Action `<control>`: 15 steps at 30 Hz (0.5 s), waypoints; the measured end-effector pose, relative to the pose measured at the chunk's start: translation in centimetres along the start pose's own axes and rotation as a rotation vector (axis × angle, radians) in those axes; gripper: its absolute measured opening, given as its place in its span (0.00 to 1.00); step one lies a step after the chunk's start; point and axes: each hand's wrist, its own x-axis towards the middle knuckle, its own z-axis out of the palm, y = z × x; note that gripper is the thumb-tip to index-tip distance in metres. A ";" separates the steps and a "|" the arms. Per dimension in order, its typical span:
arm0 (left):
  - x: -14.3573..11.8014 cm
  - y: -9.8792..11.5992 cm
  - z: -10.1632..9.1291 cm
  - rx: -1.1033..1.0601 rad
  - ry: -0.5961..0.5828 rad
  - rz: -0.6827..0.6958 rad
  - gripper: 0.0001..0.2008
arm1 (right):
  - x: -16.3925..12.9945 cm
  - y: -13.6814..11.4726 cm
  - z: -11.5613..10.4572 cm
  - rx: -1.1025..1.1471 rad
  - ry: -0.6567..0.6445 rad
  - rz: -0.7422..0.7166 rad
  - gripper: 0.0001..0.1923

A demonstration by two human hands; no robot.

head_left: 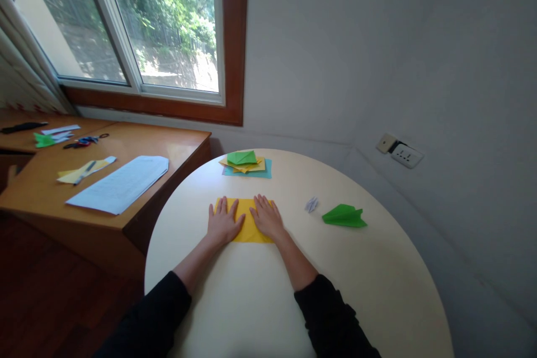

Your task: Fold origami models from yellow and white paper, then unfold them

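Observation:
A yellow sheet of paper (250,230) lies flat on the round white table (247,296). My left hand (224,225) rests palm down on its left part, fingers spread. On the right part lies my right hand (267,218), also flat with the fingers stretched out. Both hands cover some of the sheet, and bare yellow paper shows between them. Beyond the sheet is a pile of coloured papers (251,166) with a folded green piece (241,158) on top. To the right of my right hand sit a small folded white paper piece (311,205) and a green paper plane (344,216).
A wooden desk (180,148) stands at the left, holding white printed sheets (121,184), a pen (85,171) on yellow and white paper, and scissors (81,143). A wall socket (406,155) is at the right. The window (163,28) is ahead on the left.

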 end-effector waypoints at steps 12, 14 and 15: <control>0.7 -2.0 0.3 0.019 0.012 -0.044 0.31 | 1.2 1.2 0.6 -0.047 0.047 0.063 0.28; 0.8 -2.7 0.1 0.022 0.010 -0.060 0.29 | 1.5 1.4 0.8 -0.057 0.048 0.062 0.28; 0.8 -3.0 0.0 0.022 0.010 -0.071 0.28 | 1.6 1.5 0.9 -0.061 0.047 0.063 0.28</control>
